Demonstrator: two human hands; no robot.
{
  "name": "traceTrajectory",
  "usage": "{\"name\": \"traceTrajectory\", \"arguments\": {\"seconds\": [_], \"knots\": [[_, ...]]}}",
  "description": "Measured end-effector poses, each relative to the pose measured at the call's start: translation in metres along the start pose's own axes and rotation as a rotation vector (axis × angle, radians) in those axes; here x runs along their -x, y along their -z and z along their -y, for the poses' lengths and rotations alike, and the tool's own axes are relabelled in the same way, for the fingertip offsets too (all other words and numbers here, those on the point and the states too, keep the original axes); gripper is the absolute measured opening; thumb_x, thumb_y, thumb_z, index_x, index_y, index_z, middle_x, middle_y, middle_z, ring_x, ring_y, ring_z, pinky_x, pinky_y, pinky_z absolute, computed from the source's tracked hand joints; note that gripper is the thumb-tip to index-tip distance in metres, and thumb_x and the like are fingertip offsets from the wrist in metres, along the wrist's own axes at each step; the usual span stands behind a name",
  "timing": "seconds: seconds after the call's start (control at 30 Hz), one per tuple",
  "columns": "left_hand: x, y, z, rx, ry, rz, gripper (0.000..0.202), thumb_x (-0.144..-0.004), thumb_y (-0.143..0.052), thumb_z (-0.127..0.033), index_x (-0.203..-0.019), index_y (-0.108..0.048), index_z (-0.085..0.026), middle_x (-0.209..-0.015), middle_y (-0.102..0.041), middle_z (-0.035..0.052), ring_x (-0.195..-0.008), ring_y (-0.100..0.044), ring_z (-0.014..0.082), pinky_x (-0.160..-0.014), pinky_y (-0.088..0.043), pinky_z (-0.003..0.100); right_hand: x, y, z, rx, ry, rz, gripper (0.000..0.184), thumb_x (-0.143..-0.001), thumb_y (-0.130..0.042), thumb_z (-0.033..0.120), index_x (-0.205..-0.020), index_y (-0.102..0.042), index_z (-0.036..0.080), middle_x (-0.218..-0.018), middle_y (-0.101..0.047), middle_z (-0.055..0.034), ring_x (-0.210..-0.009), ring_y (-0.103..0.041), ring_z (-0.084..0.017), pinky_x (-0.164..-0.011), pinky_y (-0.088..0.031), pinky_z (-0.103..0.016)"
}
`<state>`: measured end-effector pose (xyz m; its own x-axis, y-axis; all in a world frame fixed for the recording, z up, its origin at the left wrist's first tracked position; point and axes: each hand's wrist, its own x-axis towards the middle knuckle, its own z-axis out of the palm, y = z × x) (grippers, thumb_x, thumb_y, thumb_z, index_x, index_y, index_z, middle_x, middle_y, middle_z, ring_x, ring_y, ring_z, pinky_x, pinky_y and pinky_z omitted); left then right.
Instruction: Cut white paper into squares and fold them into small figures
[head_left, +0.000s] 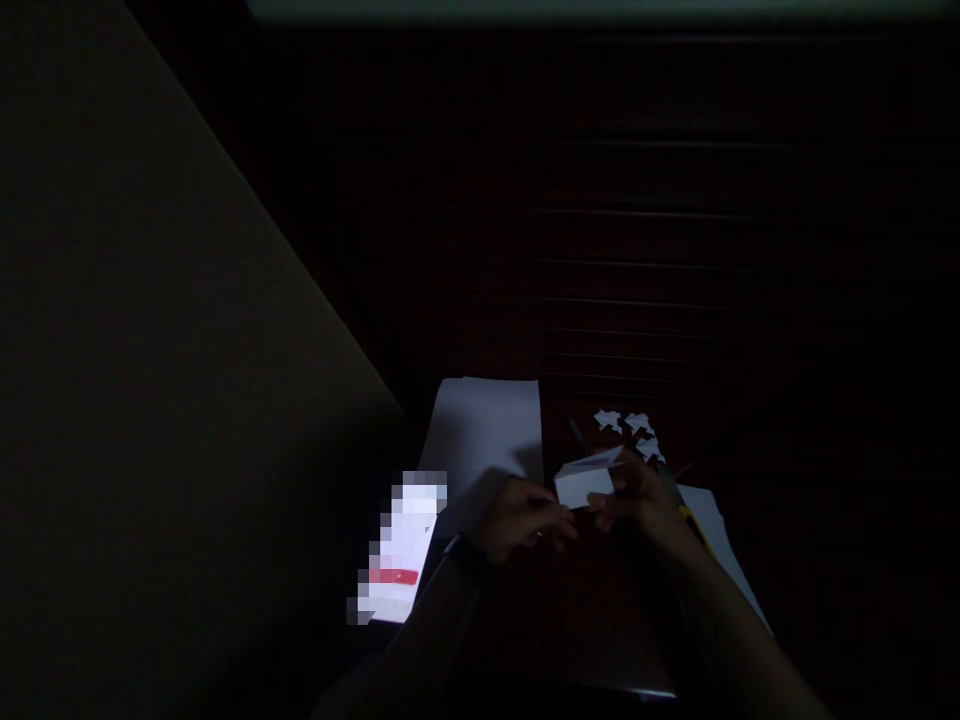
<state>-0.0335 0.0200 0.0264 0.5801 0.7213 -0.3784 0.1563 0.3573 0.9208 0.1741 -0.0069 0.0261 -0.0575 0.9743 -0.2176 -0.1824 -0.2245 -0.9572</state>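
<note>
A small folded piece of white paper is held up between my two hands, with one flap standing partly raised along its top. My left hand pinches its lower left corner; a dark watch circles that wrist. On the other side, my right hand grips the paper's right edge, thumb in front and fingers behind. Beyond the hands, three small folded white paper shapes with pointed edges lie on the dark table. The light is dim, so fine creases cannot be made out.
A stack of white paper sheets lies at the back left. A lit screen glows left of my left forearm. A pen-like object lies behind the hands. More white paper and a yellow-edged tool are beside my right forearm.
</note>
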Motion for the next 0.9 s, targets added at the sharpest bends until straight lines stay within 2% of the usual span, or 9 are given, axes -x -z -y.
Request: {"name": "traceTrajectory", "arguments": {"seconds": [0.1,0.17,0.23,0.33,0.43,0.53,0.63,0.73,0.9], "knots": [[0.003,0.01,-0.005,-0.008,-0.035,-0.077,0.022,-0.074,-0.056,-0.029,-0.077,-0.065,-0.009,-0.077,-0.07,0.0132,-0.057,-0.062,0.0136,-0.038,-0.025,0.017,-0.002,0.019,0.003,-0.015,0.046,-0.186,0.065,-0.06,-0.077,0.027,-0.114,-0.043,0.02,-0.071,-0.063,-0.0015,-0.046,-0.057,-0.014,-0.043,-0.047,-0.026],[0.005,0.011,-0.008,-0.01,-0.042,-0.103,0.025,-0.076,-0.055,-0.032,-0.078,-0.065,-0.009,-0.08,-0.07,0.0133,-0.06,-0.063,0.0148,-0.039,-0.027,0.017,-0.003,0.027,0.004,-0.007,0.046,-0.238,0.068,-0.059,-0.078,0.026,-0.117,-0.042,0.02,-0.069,-0.063,-0.0015,-0.047,-0.058,-0.015,-0.044,-0.048,-0.028],[0.004,0.005,-0.01,-0.001,-0.032,-0.089,0.032,-0.077,-0.053,-0.04,-0.084,-0.064,-0.01,-0.087,-0.07,0.0136,-0.062,-0.064,0.0151,-0.039,-0.029,0.017,-0.003,0.025,0.003,-0.006,0.038,-0.211,0.067,-0.06,-0.077,0.026,-0.117,-0.042,0.021,-0.069,-0.064,-0.0014,-0.048,-0.058,-0.015,-0.045,-0.048,-0.029],[0.0,-0.008,-0.007,-0.001,-0.039,-0.04,0.041,-0.077,-0.054,-0.048,-0.088,-0.064,-0.01,-0.092,-0.069,0.0143,-0.062,-0.064,0.0146,-0.036,-0.028,0.017,-0.002,0.009,0.0,-0.007,0.025,-0.093,0.061,-0.062,-0.076,0.027,-0.114,-0.044,0.022,-0.074,-0.064,-0.0015,-0.05,-0.059,-0.014,-0.045,-0.048,-0.027],[-0.004,-0.013,-0.001,0.011,-0.037,-0.022,0.04,-0.075,-0.057,-0.046,-0.082,-0.065,-0.008,-0.083,-0.069,0.0147,-0.056,-0.062,0.0133,-0.036,-0.025,0.017,0.001,-0.007,0.001,0.002,-0.008,0.025,0.06,-0.063,-0.074,0.028,-0.114,-0.044,0.022,-0.073,-0.063,-0.0002,-0.054,-0.061,-0.015,-0.047,-0.05,-0.027],[-0.005,-0.01,0.003,0.05,-0.029,-0.022,0.034,-0.074,-0.06,-0.042,-0.076,-0.065,-0.008,-0.069,-0.068,0.0122,-0.05,-0.059,0.0115,-0.036,-0.021,0.017,0.004,-0.013,0.005,0.016,-0.019,0.087,0.061,-0.063,-0.074,0.027,-0.115,-0.042,0.022,-0.073,-0.063,-0.0008,-0.055,-0.062,-0.016,-0.049,-0.051,-0.029],[-0.003,-0.005,0.002,0.097,-0.03,-0.011,0.03,-0.073,-0.062,-0.038,-0.073,-0.065,-0.008,-0.062,-0.067,0.0103,-0.045,-0.056,0.0104,-0.036,-0.017,0.019,0.006,-0.009,0.01,0.016,-0.047,0.114,0.065,-0.063,-0.074,0.025,-0.118,-0.038,0.022,-0.073,-0.065,-0.0021,-0.056,-0.063,-0.019,-0.05,-0.052,-0.032],[0.0,0.001,-0.002,0.128,-0.005,-0.012,0.028,-0.072,-0.063,-0.036,-0.07,-0.064,-0.009,-0.06,-0.066,0.0091,-0.043,-0.053,0.0096,-0.036,-0.015,0.02,0.008,0.003,0.014,0.021,-0.082,0.116,0.07,-0.062,-0.074,0.024,-0.12,-0.036,0.022,-0.072,-0.066,-0.0032,-0.056,-0.064,-0.021,-0.052,-0.053,-0.035],[0.006,0.014,-0.007,0.151,-0.007,-0.086,0.029,-0.071,-0.064,-0.039,-0.066,-0.062,-0.011,-0.059,-0.064,0.007,-0.046,-0.053,0.0095,-0.037,-0.016,0.02,0.01,0.03,0.025,0.017,-0.012,-0.067,0.06,-0.067,-0.072,0.024,-0.118,-0.04,0.023,-0.076,-0.068,-0.0061,-0.062,-0.065,-0.021,-0.06,-0.052,-0.036]]}}
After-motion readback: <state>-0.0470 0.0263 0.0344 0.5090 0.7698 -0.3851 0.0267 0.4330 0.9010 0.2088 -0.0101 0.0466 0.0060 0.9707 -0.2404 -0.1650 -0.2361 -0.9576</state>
